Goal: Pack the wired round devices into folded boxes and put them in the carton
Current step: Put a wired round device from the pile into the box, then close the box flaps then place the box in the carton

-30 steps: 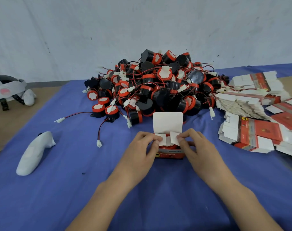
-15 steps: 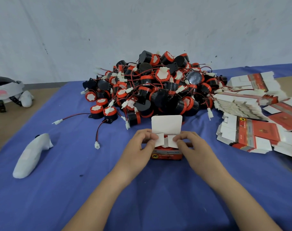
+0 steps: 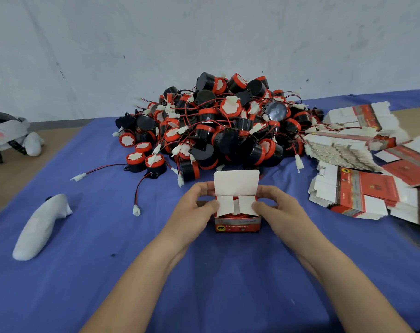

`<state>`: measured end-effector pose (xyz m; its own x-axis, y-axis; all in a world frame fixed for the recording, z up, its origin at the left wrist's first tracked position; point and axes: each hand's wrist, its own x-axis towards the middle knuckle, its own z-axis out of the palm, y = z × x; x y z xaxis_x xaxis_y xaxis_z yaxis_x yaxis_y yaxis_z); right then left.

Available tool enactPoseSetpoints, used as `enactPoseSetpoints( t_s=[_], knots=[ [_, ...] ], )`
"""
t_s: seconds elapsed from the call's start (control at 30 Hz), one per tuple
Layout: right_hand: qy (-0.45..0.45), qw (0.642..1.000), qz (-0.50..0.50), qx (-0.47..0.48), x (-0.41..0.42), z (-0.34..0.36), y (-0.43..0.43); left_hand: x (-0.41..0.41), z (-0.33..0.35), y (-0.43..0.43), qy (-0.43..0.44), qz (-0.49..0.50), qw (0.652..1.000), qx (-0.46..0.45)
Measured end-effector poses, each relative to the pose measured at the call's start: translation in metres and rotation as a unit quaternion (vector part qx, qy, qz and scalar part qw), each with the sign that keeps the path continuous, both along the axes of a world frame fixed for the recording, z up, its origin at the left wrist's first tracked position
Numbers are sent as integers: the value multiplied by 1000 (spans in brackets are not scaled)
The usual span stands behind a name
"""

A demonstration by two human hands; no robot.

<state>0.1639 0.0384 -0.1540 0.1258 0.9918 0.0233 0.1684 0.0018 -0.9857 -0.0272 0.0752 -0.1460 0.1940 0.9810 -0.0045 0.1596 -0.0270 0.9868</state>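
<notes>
Box (image 3: 237, 224) upright on blue-covered table (image 3: 204, 284), lid flap up, device (image 3: 235, 215) inside. Left hand (image 3: 194, 212) and right hand (image 3: 279, 212): fingers clamped on box sides, thumbs on the side flaps. Device pile (image 3: 218, 126) just behind; flat boxes (image 3: 362, 164) at right. Scuffed white wall (image 3: 156, 44) behind table.

Side by side, left hand (image 3: 194, 212) and right hand (image 3: 277, 212) — curled fingers and thumbs around the box (image 3: 237, 225)

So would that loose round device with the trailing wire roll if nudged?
Probably not: the loose device sits on its flat end, so it would likely slide. Its thin wire looks floppy and should trail behind. On its side it might roll.
</notes>
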Motion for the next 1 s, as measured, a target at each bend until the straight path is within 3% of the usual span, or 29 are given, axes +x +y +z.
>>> enactPoseSetpoints(
  t_s=[0.43, 0.6, 0.9, 1.0],
  knots=[
    [-7, 999, -23, 21, -1, -5, 5, 11, -1, -3, -7, 40, 999, 4],
    [-22, 999, -29, 14, -3, -5, 1, 14, -8, -8, 32, 72, 994, 73],
    [-67, 996, 24, 56, 7, -10, -2, 8, -7, -8, 58, 38, 995, 76],
    [-102, 991, 53, 71, 8, -9, -5, 3, -7, -12, 112, 3, 987, 119]
  ],
)
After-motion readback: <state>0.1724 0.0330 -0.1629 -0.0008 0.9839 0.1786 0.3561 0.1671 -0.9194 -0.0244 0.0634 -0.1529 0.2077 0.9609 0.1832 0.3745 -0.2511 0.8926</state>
